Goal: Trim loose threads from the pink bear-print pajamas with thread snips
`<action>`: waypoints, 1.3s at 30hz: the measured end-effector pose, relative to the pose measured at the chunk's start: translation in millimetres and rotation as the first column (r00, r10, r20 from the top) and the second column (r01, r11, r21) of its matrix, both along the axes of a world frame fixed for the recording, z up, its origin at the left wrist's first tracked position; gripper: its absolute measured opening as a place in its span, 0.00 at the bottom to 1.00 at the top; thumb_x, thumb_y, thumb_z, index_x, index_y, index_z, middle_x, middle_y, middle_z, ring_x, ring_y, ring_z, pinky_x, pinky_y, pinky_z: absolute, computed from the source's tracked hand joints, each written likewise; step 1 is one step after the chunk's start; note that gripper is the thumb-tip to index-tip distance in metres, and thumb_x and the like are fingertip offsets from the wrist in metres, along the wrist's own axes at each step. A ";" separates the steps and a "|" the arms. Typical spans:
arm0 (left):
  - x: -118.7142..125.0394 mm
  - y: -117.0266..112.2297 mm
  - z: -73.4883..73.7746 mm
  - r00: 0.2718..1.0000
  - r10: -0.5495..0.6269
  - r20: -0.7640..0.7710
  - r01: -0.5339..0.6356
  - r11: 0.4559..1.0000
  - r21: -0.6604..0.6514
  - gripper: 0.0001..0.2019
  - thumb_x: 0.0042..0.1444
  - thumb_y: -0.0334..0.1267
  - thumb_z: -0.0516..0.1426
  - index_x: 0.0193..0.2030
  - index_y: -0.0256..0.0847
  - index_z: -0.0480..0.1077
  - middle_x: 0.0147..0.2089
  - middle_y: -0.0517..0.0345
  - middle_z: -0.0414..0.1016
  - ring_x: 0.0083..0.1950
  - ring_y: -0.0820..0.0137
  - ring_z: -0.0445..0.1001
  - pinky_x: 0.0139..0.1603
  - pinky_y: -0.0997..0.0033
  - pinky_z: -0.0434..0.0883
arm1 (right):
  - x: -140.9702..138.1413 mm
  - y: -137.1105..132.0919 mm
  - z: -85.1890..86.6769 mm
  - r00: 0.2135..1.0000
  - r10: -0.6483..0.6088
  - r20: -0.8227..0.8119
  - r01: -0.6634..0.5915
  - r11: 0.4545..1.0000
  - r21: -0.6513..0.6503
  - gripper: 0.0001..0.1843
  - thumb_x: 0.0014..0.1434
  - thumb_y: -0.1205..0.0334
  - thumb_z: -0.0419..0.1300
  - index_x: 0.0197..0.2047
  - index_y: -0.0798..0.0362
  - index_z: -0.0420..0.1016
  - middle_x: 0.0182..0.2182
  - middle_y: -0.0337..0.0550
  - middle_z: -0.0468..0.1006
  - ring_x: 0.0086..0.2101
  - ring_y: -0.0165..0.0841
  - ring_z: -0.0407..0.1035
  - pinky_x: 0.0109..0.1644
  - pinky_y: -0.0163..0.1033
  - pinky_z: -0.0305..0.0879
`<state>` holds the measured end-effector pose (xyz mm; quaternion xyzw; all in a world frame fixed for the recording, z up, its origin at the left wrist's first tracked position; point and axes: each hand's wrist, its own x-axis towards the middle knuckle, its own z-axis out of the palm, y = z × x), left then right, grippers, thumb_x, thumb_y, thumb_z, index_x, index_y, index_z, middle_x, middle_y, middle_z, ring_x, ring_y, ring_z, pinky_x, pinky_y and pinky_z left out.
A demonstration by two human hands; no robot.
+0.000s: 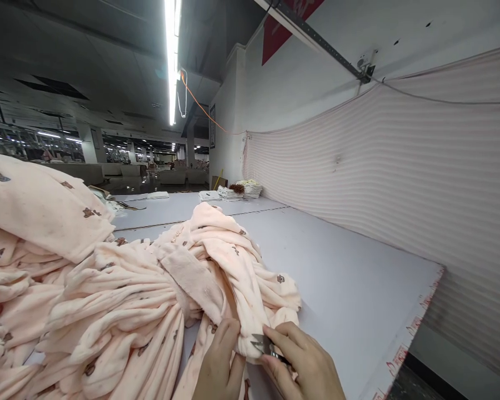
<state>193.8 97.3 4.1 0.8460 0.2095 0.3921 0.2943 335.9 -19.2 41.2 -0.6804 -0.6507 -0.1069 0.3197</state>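
Note:
Pale pink plush fabric (pixel 241 266) with small brown bear prints lies bunched in front of me. Its near end is pinched in my left hand (pixel 220 361), fingers closed on the cloth. Just to the right, my right hand (pixel 304 361) is closed around small metal thread snips (pixel 263 343). The blades point left, apart at the tips, and lie against the edge of the fabric. Part of the snips' body is hidden under my right fingers.
A large heap of the same pink fabric (pixel 33 222) covers the left side of the white table (pixel 337 261). Stacks of folded cloth (pixel 250 190) stand at the far end. A striped cloth sheet (pixel 400 166) hangs along the right wall, beside the table's edge.

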 end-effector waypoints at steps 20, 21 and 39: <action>0.0 -0.8 15.2 0.949 -0.230 0.218 0.316 0.722 -0.615 0.14 0.53 0.39 0.54 0.43 0.40 0.77 0.44 0.52 0.78 0.49 0.58 0.71 0.55 0.59 0.65 | -7.6 33.1 -22.7 0.834 -0.326 -0.446 0.430 0.890 0.154 0.06 0.58 0.56 0.54 0.33 0.47 0.65 0.25 0.36 0.75 0.25 0.33 0.70 0.29 0.35 0.64; 0.5 1.7 15.4 0.924 -0.227 0.308 0.381 0.612 -0.693 0.15 0.52 0.39 0.54 0.44 0.40 0.76 0.45 0.52 0.78 0.51 0.57 0.70 0.57 0.58 0.63 | -7.3 33.4 -19.4 0.837 -0.301 -0.457 0.396 0.909 0.127 0.07 0.59 0.55 0.54 0.31 0.47 0.65 0.25 0.36 0.75 0.25 0.33 0.70 0.29 0.34 0.64; 6.1 2.6 19.1 0.868 -0.247 0.431 0.497 0.439 -0.749 0.20 0.54 0.49 0.56 0.48 0.38 0.74 0.51 0.49 0.76 0.54 0.56 0.70 0.56 0.53 0.65 | -4.2 1.9 -6.4 0.984 -0.113 0.141 0.093 0.986 0.139 0.15 0.60 0.62 0.56 0.51 0.47 0.71 0.39 0.44 0.78 0.33 0.36 0.74 0.35 0.37 0.69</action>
